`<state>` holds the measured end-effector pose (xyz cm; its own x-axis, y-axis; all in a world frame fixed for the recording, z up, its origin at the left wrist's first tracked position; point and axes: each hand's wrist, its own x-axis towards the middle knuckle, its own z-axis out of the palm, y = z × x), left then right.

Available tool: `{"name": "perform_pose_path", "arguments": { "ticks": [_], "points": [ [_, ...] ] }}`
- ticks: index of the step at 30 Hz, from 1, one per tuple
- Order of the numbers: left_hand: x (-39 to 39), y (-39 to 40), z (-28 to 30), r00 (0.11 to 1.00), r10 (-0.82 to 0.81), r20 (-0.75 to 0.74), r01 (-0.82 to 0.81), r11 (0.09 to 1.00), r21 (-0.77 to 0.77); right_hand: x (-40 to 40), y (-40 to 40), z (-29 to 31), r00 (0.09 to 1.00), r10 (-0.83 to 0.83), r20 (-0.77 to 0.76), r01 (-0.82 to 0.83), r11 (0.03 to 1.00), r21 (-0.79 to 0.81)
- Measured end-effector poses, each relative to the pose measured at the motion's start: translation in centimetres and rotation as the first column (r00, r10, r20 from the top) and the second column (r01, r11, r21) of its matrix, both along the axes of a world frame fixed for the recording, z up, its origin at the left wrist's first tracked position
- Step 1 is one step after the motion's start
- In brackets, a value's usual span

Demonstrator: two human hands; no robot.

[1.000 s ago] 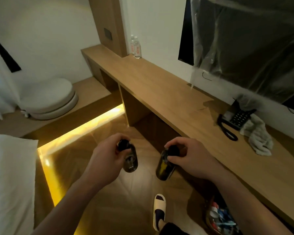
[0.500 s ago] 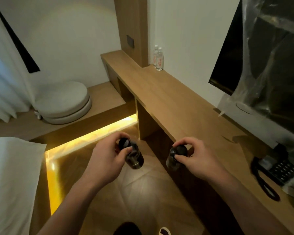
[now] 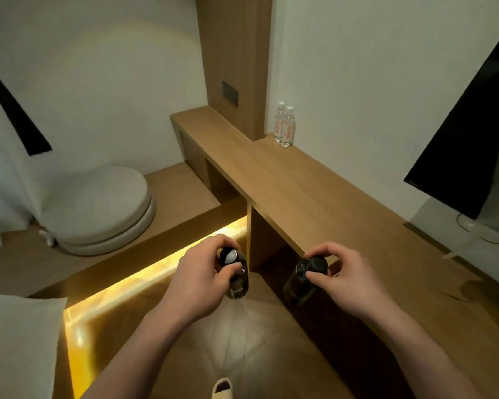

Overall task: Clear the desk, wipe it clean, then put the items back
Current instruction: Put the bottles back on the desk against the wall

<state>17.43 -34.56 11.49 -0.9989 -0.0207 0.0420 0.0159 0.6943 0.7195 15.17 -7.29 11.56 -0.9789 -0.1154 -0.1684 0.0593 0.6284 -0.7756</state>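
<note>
My left hand (image 3: 202, 280) grips a dark bottle (image 3: 237, 279) by its black cap, hanging over the floor just left of the desk's front edge. My right hand (image 3: 346, 279) holds a second dark bottle (image 3: 298, 283) by its cap, right at the front edge of the long wooden desk (image 3: 323, 197). Two clear water bottles (image 3: 284, 128) with red labels stand side by side at the back of the desk against the wall.
A dark TV (image 3: 470, 156) hangs on the wall at right, above the desk. A round grey pouf (image 3: 98, 208) sits on a raised wooden platform (image 3: 182, 182) at left, with a glowing light strip below. White bedding (image 3: 18, 344) lies at lower left. A slipper (image 3: 222, 388) shows at the bottom.
My view has swung left along the desk; the phone and white cloth have left the frame. Both hands keep their bottles and have moved towards the far end of the desk.
</note>
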Motion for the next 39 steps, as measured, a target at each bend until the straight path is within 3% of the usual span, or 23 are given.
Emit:
{"name": "perform_pose_path", "arguments": {
  "ticks": [7, 18, 31, 39],
  "points": [
    [-9.4, -5.4, 1.3, 0.992, -0.125, 0.011, 0.126, 0.992, -0.030, -5.9, -5.7, 1.6, 0.992, -0.126, -0.011, 0.126, 0.992, -0.026],
    [-22.5, -7.6, 0.9, 0.973, -0.230, 0.025, 0.231, 0.973, -0.022, -17.3, -8.0, 0.8, 0.976, -0.219, 0.003, 0.219, 0.976, 0.015],
    [-42.1, -5.1, 0.4, 0.955, -0.295, 0.014, 0.294, 0.941, -0.169, -36.0, -5.2, -1.1, 0.984, -0.156, 0.082, 0.158, 0.987, -0.020],
    [-53.7, -3.0, -1.1, 0.933, -0.354, 0.071, 0.360, 0.915, -0.181, -45.4, -3.3, -3.4, 0.964, -0.253, 0.083, 0.251, 0.967, 0.034]
  ]
}}
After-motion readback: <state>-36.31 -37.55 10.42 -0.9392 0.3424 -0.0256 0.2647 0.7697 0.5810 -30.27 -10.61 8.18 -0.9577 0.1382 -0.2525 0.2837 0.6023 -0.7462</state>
